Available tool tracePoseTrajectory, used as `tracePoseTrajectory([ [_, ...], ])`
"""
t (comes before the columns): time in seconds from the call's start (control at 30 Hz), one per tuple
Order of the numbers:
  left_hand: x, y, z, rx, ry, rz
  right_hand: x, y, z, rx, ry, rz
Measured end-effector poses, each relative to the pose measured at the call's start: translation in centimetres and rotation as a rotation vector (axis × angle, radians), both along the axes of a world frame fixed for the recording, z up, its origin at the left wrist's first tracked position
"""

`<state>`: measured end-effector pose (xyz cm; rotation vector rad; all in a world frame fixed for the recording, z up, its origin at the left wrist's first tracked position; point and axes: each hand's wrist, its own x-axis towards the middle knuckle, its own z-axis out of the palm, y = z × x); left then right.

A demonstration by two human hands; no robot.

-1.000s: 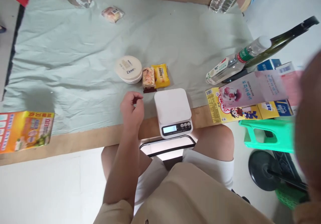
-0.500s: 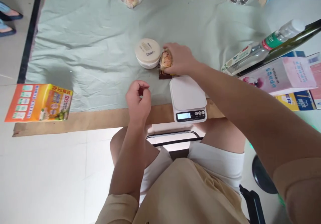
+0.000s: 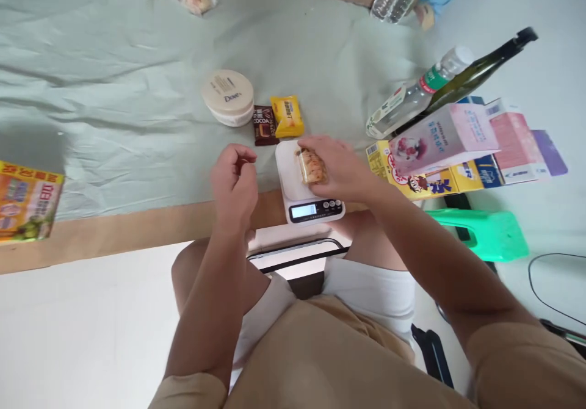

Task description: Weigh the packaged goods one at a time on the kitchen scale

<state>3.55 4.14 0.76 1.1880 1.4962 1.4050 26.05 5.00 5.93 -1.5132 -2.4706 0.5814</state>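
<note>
Head: tub (image 3: 227,97) and cocoa packet (image 3: 264,126) beyond scale (image 3: 290,183)

The right hand (image 3: 337,170) held a wrapped snack (image 3: 311,166) over the scale (image 3: 287,178); whether the two touched was hard to tell. The left hand (image 3: 234,183), loosely curled, was just left of the scale. Beyond the scale lay a cocoa packet (image 3: 264,127) and a yellow packet (image 3: 288,116), side by side, next to the Dove tub (image 3: 227,96). A clear bottle (image 3: 399,110) stood to the right, an orange box (image 3: 30,204) to the left
</note>
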Motion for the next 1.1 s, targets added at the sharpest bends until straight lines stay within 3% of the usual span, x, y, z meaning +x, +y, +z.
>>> tracePoseTrajectory([
  [0.07, 0.6, -0.5, -0.4, 0.005, 0.026, -0.042, 1.0, -0.4, -0.5, -0.004, 0.064, 0.013],
  [0.13, 1.0, -1.2, -0.5, 0.029, 0.07, -0.093, 2.4, -0.9, -1.7, 0.086, 0.232, -0.044],
  [0.27, 1.1, -1.9, -0.6, 0.135, 0.181, -0.2, 4.6, -1.8, -6.3, 0.356, 0.64, -0.297],
  [0.4, 1.3, -1.9, -0.4, 0.163, 0.23, -0.185, 5.1, -2.5, -9.7, 0.411, 0.779, -0.403],
  [0.57, 2.0, -1.8, 0.3, 0.194, 0.339, -0.187, 5.2, -3.0, -9.4, 0.346, 0.727, -0.35],
  [0.8, 2.1, -1.4, -0.1, 0.302, 0.463, -0.293, 4.5, -2.8, -8.9, 0.359, 0.86, -0.32],
  [1.0, 2.1, -2.2, 0.4, 0.198, 0.586, -0.389, 4.0, -2.8, -8.8, 0.28, 0.77, -0.398],
  [1.1, 2.2, -2.0, -0.2, 0.31, 0.597, -0.437, 3.9, -2.7, -9.0, 0.287, 0.793, -0.384],
])
